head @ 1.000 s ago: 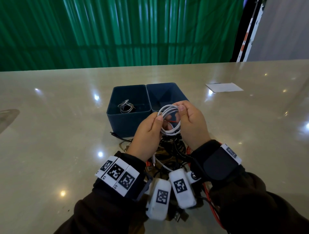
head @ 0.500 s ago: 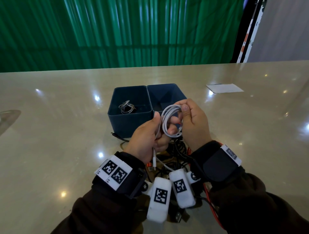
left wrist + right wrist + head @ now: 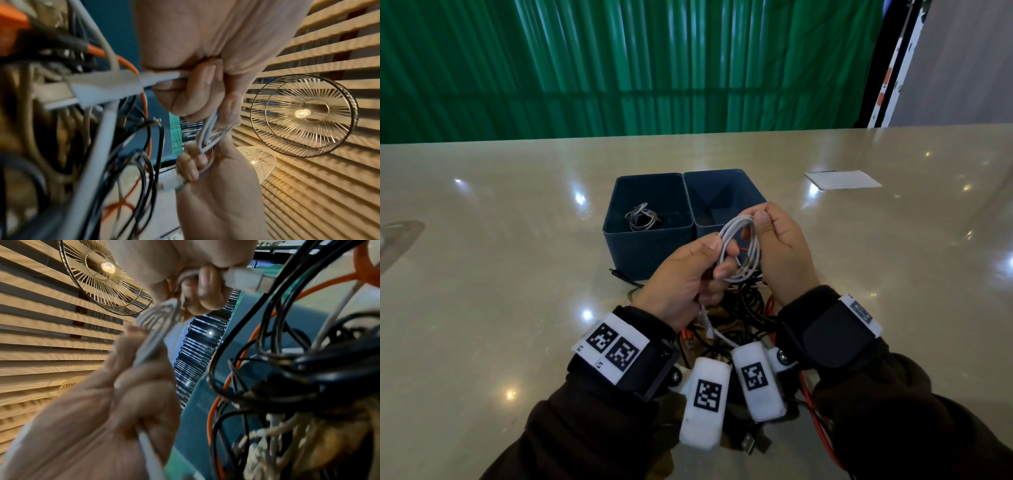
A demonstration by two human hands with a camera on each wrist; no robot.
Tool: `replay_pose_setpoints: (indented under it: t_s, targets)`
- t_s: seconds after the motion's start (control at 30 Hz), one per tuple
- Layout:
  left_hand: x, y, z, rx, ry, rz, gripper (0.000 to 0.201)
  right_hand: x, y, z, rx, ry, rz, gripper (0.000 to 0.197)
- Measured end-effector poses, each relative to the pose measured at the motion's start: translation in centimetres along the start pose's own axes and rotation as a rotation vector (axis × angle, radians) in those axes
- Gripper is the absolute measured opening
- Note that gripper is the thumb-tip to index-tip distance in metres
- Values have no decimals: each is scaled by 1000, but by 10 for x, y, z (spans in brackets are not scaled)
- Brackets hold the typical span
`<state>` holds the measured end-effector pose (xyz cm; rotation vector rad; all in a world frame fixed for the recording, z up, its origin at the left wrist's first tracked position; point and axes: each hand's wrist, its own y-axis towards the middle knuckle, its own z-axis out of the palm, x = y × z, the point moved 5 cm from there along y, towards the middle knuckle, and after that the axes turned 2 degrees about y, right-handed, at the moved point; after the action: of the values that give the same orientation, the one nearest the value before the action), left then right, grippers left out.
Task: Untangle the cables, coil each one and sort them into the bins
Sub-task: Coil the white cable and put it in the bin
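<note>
A white cable (image 3: 739,250) is wound into a small coil and held in the air just in front of the two dark blue bins. My left hand (image 3: 717,258) pinches the coil's left side, and a white tail with a plug (image 3: 709,333) hangs below that hand. My right hand (image 3: 760,226) pinches the coil's top right between thumb and fingers. The left bin (image 3: 619,240) holds a grey coiled cable (image 3: 640,218). The right bin (image 3: 753,192) shows only its bare inside. Both wrist views show the coil's loops (image 3: 207,138) (image 3: 158,316) between the two hands.
A tangle of black, orange and tan cables (image 3: 748,308) lies on the table under my hands and against the bins' front. A white sheet of paper (image 3: 842,180) lies at the back right. The beige table (image 3: 500,257) stretches wide on both sides.
The coil has risen a little and tilted. My left hand slid from its top edge to its left side, and a white tail now hangs beneath that hand.
</note>
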<state>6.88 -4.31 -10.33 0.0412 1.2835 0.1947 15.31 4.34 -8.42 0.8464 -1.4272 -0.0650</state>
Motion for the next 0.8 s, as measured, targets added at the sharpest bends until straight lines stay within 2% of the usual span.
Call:
replay_pose_setpoints:
  t_s: [0.1,0.23,0.43,0.53,0.6,0.7,0.8]
  targets:
    - [-6,1,-14,-75,191,27,31,-3,6,-6,101,-63,110,22]
    - [-10,0,-24,-135,315,3,35,-2,9,-12,231,-155,131,22]
    - [-6,-4,-22,-23,419,-146,38,0,11,-18,128,-362,-49,23]
    - [-6,-3,-22,-58,575,-156,38,2,9,-15,111,-373,-116,25]
    - [-8,-2,-25,-129,709,-119,38,-1,9,-13,142,-313,-29,32]
    - [-15,-2,-33,-299,957,-28,37,-4,4,-9,211,-92,211,38]
    - [-19,0,-37,-401,1018,24,35,1,-1,-3,314,214,349,33]
